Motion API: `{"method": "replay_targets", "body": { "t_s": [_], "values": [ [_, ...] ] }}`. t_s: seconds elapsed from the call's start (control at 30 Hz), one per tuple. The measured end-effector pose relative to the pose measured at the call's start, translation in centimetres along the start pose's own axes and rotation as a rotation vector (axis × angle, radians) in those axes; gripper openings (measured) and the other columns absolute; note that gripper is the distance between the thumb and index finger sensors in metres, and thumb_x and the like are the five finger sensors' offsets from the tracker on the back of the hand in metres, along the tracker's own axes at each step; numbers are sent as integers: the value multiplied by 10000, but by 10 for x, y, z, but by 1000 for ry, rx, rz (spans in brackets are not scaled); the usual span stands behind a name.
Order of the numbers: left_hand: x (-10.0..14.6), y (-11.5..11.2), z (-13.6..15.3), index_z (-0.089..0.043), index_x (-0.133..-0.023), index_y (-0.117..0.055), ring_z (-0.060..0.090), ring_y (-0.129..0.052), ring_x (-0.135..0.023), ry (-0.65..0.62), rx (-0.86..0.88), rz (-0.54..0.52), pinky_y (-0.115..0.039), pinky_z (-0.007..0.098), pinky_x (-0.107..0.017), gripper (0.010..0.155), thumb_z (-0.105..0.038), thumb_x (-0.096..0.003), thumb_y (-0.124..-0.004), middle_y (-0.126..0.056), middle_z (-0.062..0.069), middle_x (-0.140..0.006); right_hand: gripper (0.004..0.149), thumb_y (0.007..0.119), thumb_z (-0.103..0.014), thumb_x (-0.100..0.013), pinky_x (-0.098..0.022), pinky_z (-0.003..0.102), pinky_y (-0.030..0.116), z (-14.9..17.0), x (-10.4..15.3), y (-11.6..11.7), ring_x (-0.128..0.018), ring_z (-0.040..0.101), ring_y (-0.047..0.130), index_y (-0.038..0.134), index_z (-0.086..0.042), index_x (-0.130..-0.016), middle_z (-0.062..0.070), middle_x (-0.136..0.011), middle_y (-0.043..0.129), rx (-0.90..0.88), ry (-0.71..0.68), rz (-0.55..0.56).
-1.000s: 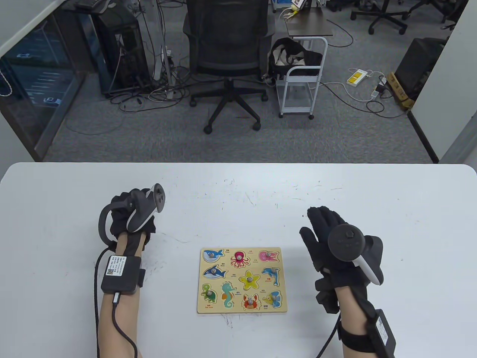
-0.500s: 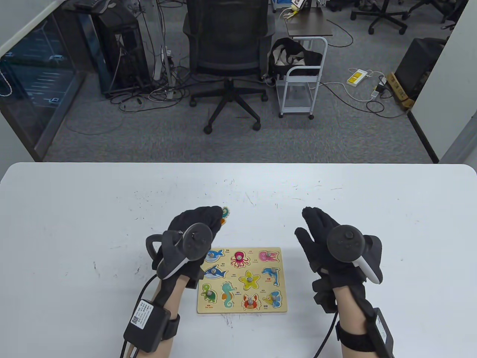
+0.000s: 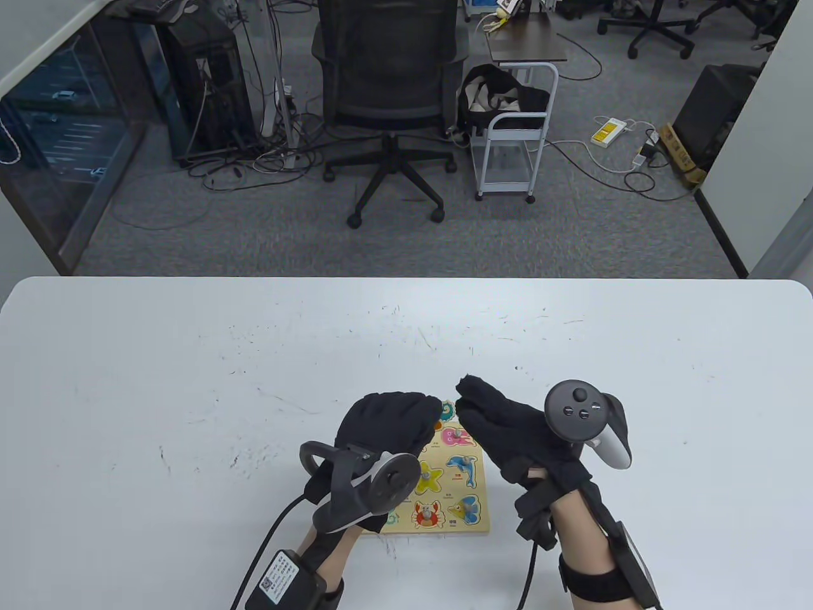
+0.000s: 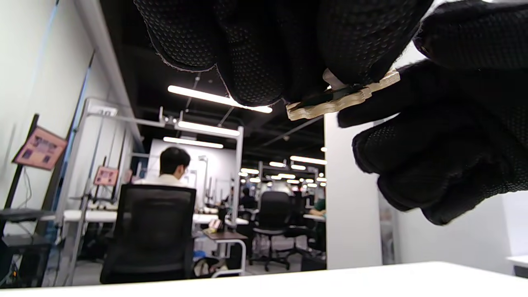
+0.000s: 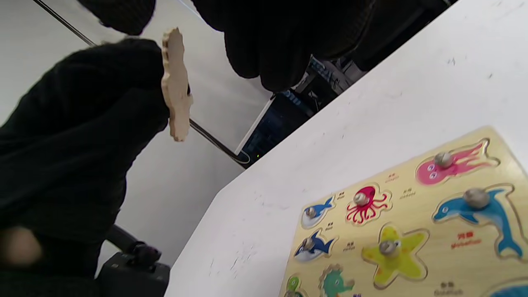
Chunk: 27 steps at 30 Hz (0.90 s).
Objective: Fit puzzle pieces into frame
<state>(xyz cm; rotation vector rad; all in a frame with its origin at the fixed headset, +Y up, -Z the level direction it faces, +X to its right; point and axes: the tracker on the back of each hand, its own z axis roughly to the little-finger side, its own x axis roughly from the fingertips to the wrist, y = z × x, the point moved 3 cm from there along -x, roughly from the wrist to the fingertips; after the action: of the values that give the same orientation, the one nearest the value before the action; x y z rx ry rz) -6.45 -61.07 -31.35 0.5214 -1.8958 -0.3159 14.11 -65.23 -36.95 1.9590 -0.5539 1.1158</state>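
- the loose puzzle piece (image 4: 344, 97), a thin wooden cut-out seen edge-on, is held in the air above the far edge of the frame (image 3: 473, 502), between the two hands.
- the left hand (image 3: 387, 429) pinches the piece between its fingertips (image 4: 264, 62); the piece's painted face is mostly hidden, with only a sliver of teal and orange showing in the table view.
- the right hand (image 3: 508, 432) reaches in just beside the piece with fingers loosely curled; i cannot tell whether they touch it, and they hold nothing that shows.
- the frame lies flat on the white table (image 3: 159, 356), and its visible slots look filled: jellyfish (image 5: 453, 163), octopus (image 5: 365, 204), starfish (image 5: 392, 251), dolphin (image 5: 478, 208).
- judged step: carrying the piece toward the frame, perhaps passing it between hands.
- the next move calls for finding an open slot, turning the piece flat and face up, and matching its outline before lowering.
- in the way: the left hand covers the frame's left part from above, and the seated pieces' knobs stand up near any descent path.
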Motion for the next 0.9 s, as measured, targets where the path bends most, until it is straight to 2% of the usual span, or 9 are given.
{"method": "replay_targets", "body": {
  "t_s": [0.17, 0.33, 0.53, 0.67, 0.8, 0.9],
  "values": [
    [1, 8, -9, -462, -902, -819, 98, -972, -849, -45, 19, -10, -798, 408, -717, 446, -480, -461, -882, -959, -158, -920, 718, 739, -581, -494, -581, 491, 765, 4, -9, 13, -711, 292, 989, 594, -164, -1060, 89, -894, 910, -108, 1, -73],
    [1, 5, -11, -461, -910, -810, 88, -970, -854, -58, -16, -9, -799, 403, -720, 462, -485, -455, -888, -956, -166, -922, 605, 764, -470, -525, -544, 470, 794, 7, -13, 19, -641, 266, 1025, 660, -137, -1020, 80, -826, 956, -309, -40, -145],
    [1, 7, -10, -464, -917, -804, 92, -965, -862, -54, -40, -17, -796, 405, -723, 467, -489, -458, -883, -950, -165, -931, 563, 780, -438, -525, -537, 453, 809, 14, -17, 22, -632, 247, 1039, 698, -131, -990, 68, -809, 970, -369, -2, -131],
    [0, 9, -5, -458, -942, -787, 101, -958, -875, -34, -6, -18, -789, 414, -727, 489, -510, -462, -868, -941, -159, -947, 519, 786, -416, -528, -531, 446, 816, 20, -19, 22, -624, 236, 1045, 733, -145, -968, 53, -796, 983, -386, 33, -102],
    [0, 14, 10, -436, -958, -785, 119, -957, -872, 32, 102, -35, -790, 423, -720, 505, -533, -467, -849, -941, -138, -952, 508, 789, -404, -524, -537, 452, 810, 22, -16, 16, -632, 242, 1042, 739, -156, -965, 46, -802, 982, -408, 32, -9],
    [1, 15, 21, -420, -962, -787, 115, -981, -839, 90, 120, -41, -814, 410, -699, 506, -545, -474, -834, -963, -136, -924, 508, 786, -398, -524, -547, 460, 801, 20, -12, 13, -654, 249, 1032, 730, -163, -971, 44, -820, 971, -404, 28, 74]
  ]
}}
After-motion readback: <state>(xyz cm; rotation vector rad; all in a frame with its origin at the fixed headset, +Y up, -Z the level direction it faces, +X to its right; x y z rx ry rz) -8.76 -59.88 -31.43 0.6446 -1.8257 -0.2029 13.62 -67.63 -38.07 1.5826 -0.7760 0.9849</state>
